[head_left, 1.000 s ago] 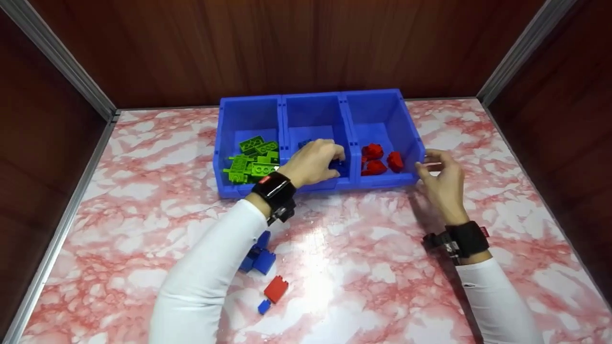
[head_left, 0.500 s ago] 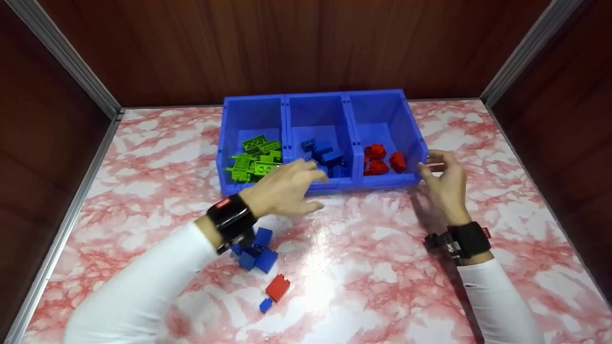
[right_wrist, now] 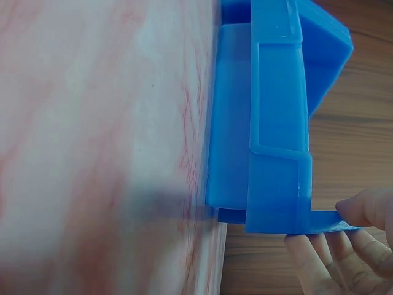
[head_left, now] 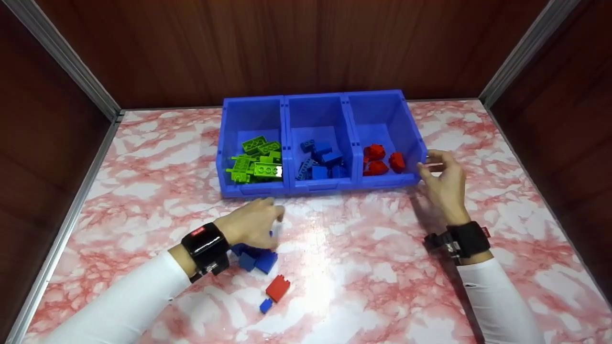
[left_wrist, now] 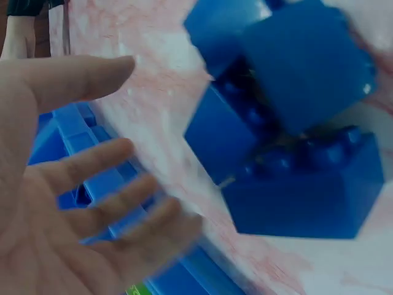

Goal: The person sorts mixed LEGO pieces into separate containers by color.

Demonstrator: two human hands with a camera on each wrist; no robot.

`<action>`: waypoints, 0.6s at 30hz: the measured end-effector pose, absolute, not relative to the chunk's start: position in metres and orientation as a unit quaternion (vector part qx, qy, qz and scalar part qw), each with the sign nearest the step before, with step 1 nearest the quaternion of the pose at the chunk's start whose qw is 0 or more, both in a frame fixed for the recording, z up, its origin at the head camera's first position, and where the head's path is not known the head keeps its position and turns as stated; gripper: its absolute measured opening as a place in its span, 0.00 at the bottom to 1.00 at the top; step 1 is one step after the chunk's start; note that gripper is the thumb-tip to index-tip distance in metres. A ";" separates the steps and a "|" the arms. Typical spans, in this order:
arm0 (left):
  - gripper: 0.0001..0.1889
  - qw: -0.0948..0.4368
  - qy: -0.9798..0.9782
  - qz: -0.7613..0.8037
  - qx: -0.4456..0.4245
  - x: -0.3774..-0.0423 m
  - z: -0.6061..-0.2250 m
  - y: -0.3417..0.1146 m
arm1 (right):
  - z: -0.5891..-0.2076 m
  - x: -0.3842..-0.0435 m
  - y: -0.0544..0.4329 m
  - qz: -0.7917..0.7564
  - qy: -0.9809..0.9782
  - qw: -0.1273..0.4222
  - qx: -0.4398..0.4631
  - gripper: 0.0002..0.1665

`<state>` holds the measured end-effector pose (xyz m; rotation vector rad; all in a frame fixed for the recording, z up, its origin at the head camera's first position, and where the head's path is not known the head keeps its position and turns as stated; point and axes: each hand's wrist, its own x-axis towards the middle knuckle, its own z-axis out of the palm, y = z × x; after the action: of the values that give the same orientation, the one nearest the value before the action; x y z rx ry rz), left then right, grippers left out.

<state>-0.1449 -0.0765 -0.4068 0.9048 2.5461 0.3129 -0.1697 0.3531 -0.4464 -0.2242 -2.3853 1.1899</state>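
Note:
My left hand (head_left: 251,224) hovers over a small pile of blue toy bricks (head_left: 266,261) on the table. In the left wrist view its fingers and thumb are spread beside the blue bricks, with nothing between them. The hand hides part of the pile in the head view. A blue three-compartment bin (head_left: 313,111) stands behind. My right hand (head_left: 444,186) pinches the bin's right side wall at the front corner; the right wrist view has the thumb on one side of the wall and fingers on the other.
Green bricks (head_left: 243,164) lie in the bin's left compartment, blue bricks (head_left: 331,157) in the middle, red bricks (head_left: 377,167) in the right. Nearer me lie a red brick (head_left: 278,288) and a small blue brick (head_left: 266,306). Wooden panels (head_left: 306,48) enclose the marbled table (head_left: 373,267).
My left hand has come out of the bin's middle compartment and moved toward me and left, over the blue brick pile. The right hand stays at the bin's corner.

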 end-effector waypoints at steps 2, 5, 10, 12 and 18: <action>0.24 0.231 0.918 0.102 0.308 -0.146 -0.409 -0.082 | -0.447 -0.170 0.354 0.431 -0.867 0.236 -0.080 0.20; 0.21 0.253 0.918 0.102 0.286 -0.147 -0.411 -0.086 | -0.446 -0.170 0.354 0.428 -0.869 0.236 -0.081 0.20; 0.16 0.259 0.914 0.112 0.290 -0.149 -0.415 -0.085 | -0.445 -0.170 0.354 0.428 -0.871 0.225 -0.090 0.21; 0.13 0.257 0.910 0.111 0.304 -0.150 -0.416 -0.083 | -0.444 -0.170 0.354 0.430 -0.871 0.220 -0.095 0.21; 0.10 0.265 0.902 0.106 0.323 -0.156 -0.418 -0.077 | -0.445 -0.170 0.353 0.431 -0.871 0.217 -0.091 0.21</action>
<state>-0.1555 -0.0772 -0.4178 0.8738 2.4371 0.2858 -0.1698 0.3533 -0.4446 -0.2533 -2.4131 1.1929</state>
